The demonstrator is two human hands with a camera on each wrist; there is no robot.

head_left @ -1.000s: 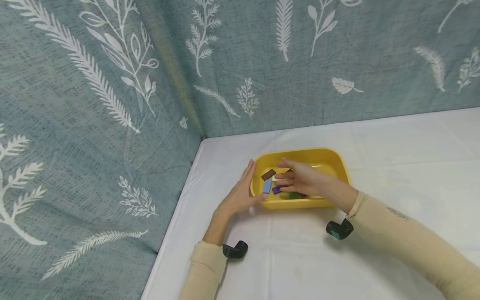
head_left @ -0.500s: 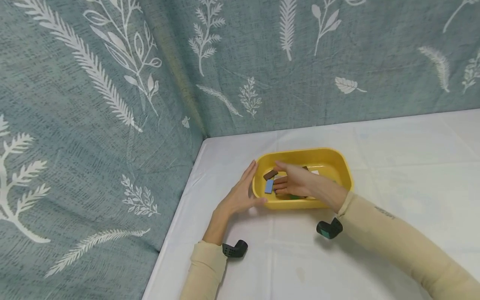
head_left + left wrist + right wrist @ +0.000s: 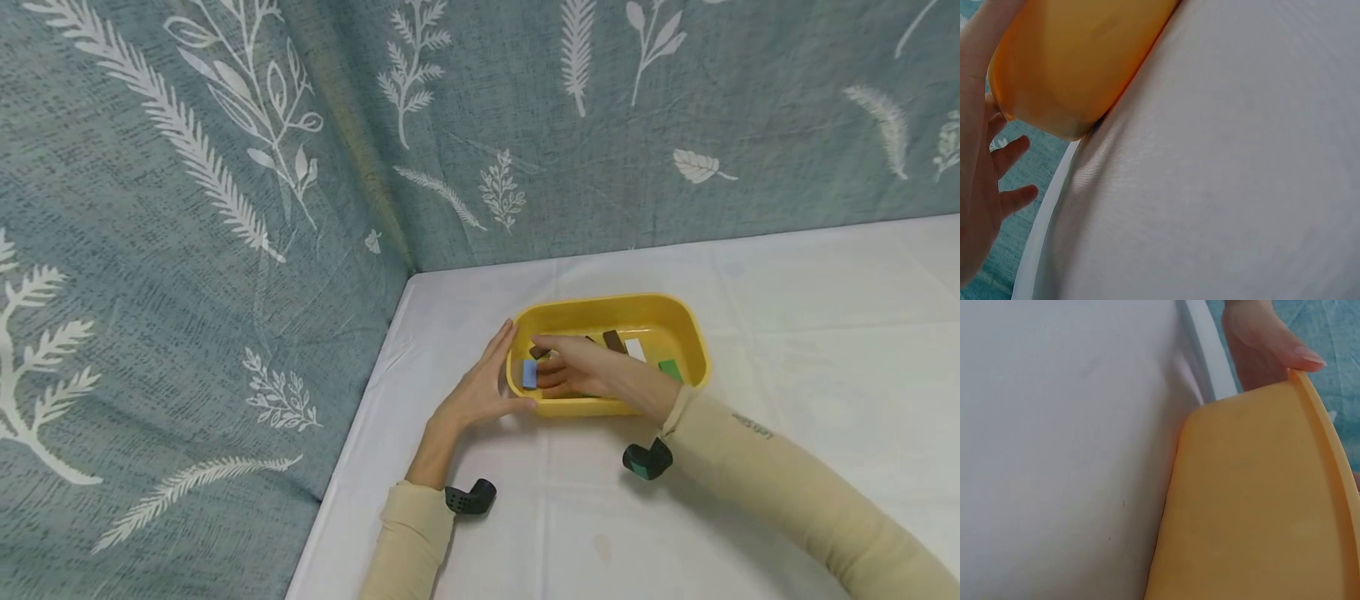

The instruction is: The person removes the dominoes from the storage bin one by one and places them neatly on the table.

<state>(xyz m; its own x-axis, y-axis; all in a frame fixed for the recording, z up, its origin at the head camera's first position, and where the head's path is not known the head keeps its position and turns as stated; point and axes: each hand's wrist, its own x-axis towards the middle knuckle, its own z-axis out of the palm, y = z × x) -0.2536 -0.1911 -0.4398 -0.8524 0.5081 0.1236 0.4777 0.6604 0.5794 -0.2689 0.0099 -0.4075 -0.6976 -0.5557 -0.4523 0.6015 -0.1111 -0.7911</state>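
A yellow, round-cornered rectangular plastic tub (image 3: 652, 312) sits on the white cloth-covered worktop (image 3: 787, 400), with the blue-grey leaf-patterned fabric curtain (image 3: 585, 183) behind at twelve o'clock and along nine. The left hand (image 3: 480, 392) touches the tub's nine o'clock end. Inside, the right hand (image 3: 583, 365) reaches in from four o'clock. A light-blue rectangular block (image 3: 529, 375) lies at nine, a brown rectangular block (image 3: 538, 352) at its one o'clock, a dark-brown rectangular block (image 3: 613, 341) at twelve, a white rectangular block (image 3: 635, 349) at two, a green rectangular block (image 3: 670, 368) at three.

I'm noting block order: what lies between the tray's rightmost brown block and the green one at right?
A white block, inside the yellow tray; the head view shows it.
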